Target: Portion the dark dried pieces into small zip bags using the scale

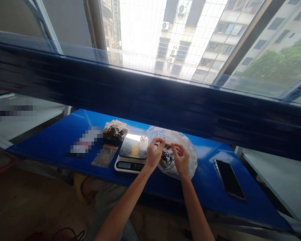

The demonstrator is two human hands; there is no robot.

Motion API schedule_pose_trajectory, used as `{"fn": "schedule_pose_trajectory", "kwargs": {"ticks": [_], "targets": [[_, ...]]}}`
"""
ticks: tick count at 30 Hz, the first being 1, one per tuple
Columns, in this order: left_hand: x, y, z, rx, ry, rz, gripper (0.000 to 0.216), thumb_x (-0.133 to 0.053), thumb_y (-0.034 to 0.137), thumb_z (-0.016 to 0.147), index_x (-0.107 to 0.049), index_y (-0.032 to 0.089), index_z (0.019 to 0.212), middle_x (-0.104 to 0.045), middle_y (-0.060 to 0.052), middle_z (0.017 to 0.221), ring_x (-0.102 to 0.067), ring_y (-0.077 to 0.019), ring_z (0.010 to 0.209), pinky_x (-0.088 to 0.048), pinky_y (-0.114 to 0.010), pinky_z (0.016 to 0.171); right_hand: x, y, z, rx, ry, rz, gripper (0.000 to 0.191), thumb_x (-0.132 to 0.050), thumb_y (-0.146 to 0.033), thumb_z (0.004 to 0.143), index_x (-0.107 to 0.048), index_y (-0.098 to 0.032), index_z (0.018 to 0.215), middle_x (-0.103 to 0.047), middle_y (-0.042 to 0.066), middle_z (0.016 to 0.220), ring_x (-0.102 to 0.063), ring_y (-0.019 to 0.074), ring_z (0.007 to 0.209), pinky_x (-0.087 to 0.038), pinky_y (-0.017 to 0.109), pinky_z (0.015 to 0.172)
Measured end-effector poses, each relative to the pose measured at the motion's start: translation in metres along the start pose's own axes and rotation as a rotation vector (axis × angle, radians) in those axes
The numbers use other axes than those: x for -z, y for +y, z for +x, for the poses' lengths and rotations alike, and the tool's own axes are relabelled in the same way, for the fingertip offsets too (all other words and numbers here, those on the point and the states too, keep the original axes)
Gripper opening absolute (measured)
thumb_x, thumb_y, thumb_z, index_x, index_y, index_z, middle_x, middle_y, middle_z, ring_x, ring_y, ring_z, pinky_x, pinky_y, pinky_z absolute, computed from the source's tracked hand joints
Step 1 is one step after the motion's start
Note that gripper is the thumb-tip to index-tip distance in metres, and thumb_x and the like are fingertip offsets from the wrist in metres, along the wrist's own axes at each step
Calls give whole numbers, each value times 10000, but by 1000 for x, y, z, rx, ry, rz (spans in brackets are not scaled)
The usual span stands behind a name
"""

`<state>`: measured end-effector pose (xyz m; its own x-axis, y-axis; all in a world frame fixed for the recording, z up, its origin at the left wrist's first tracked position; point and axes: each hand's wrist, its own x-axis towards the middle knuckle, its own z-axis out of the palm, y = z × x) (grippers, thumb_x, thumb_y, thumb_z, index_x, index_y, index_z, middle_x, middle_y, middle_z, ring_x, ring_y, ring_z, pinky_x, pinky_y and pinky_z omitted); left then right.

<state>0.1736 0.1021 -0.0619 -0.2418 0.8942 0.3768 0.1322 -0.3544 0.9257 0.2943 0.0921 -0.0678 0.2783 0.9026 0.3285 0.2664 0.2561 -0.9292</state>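
Both my hands are over a large clear plastic bag (185, 147) that lies on the blue table (52, 140) and holds several small dark packets (167, 157). My left hand (154, 154) has its thumb and fingers pinched together at the bag's left edge, on something too small to name. My right hand (180, 157) is curled with its fingertips pinched above the packets. A kitchen scale (131, 155) with a steel plate stands just left of my left hand. A small pale yellow cup (135, 149) sits on the plate.
A bag of dark pieces (114, 130) lies behind the scale. A small flat clear pouch (104, 156) lies to its left. A black phone (229, 178) rests at the right of the table. A dark blue rail (150, 97) runs along the window behind.
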Motion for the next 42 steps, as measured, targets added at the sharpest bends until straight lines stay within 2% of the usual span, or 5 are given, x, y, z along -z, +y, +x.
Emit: {"fn": "schedule_pose_trajectory", "kwargs": {"ticks": [6, 11, 25, 34, 42], "targets": [[5, -2, 1, -34, -27, -25, 211, -564, 343, 880, -670, 161, 862, -697, -78, 896, -646, -182, 879, -499, -286, 764, -1, -2, -5, -5, 126, -19, 353, -607, -483, 819, -682, -154, 921, -731, 94, 796, -690, 218, 711, -541, 292, 552], [4, -2, 0, -106, -110, -64, 221, -597, 362, 862, -708, 181, 803, -699, -73, 922, -653, -186, 921, -507, -306, 829, -3, -4, -5, 30, 92, -39, 287, -675, -450, 768, -716, -173, 831, -727, 84, 846, -682, 221, 777, -517, 260, 519], [6, -2, -1, -74, -25, -73, 196, -616, 357, 850, -698, 181, 877, -684, -63, 894, -635, -163, 854, -501, -258, 707, -6, -8, -5, 17, 224, 58, 284, -598, -469, 836, -634, -194, 896, -693, 47, 783, -676, 179, 666, -529, 236, 460], [6, -6, 1, 3, 30, -75, 193, -621, 352, 839, -672, 170, 801, -678, -45, 799, -629, -152, 765, -486, -263, 714, -6, -9, -8, 39, 136, 55, 346, -633, -459, 814, -626, -185, 1027, -717, 75, 841, -704, 225, 776, -543, 262, 480], [6, -11, 1, 59, 67, -98, 243, -610, 393, 842, -670, 158, 833, -702, -60, 791, -655, -176, 768, -502, -287, 737, -7, -4, -5, 23, 101, 7, 293, -653, -451, 793, -687, -172, 875, -734, 86, 852, -711, 227, 755, -521, 255, 478]]}}
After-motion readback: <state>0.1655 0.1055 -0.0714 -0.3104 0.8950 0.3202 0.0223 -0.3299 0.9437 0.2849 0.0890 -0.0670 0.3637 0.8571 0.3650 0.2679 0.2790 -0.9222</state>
